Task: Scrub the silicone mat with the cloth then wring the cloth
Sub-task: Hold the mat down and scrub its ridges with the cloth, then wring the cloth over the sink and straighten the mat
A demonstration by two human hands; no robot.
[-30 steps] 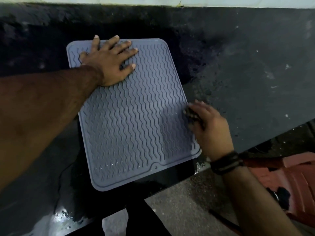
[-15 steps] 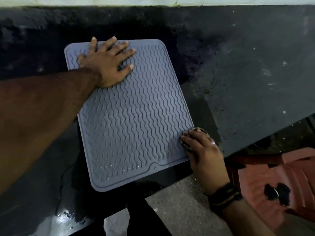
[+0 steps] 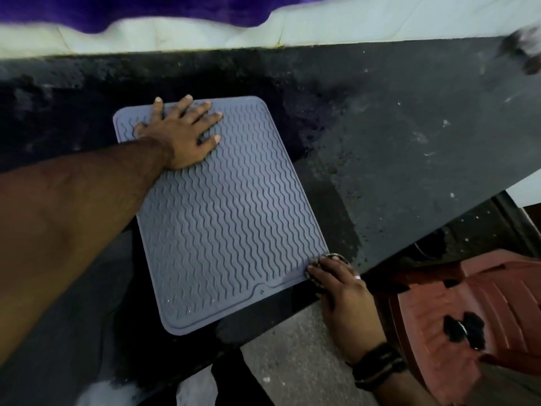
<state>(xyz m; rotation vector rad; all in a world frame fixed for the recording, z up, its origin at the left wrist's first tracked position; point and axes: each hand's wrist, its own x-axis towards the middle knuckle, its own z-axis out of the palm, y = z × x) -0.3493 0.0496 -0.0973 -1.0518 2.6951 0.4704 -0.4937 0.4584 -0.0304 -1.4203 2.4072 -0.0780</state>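
A grey silicone mat (image 3: pixel 228 218) with wavy ridges lies on the dark wet counter (image 3: pixel 409 148). My left hand (image 3: pixel 181 133) rests flat on the mat's far left corner, fingers spread. My right hand (image 3: pixel 342 291) presses a small dark patterned cloth (image 3: pixel 333 257) against the mat's near right corner, at the counter's front edge. Most of the cloth is hidden under my fingers.
A red plastic chair (image 3: pixel 480 315) stands low at the right, with a small dark object (image 3: pixel 462 329) on its seat. A white wall (image 3: pixel 351 24) runs behind the counter, with purple fabric (image 3: pixel 146 10) at the top. Grey floor (image 3: pixel 295 361) shows below the counter's edge.
My right hand with the cloth has slid down the mat's right edge to its near corner. My left hand has stayed put. The view has tilted up, showing the wall.
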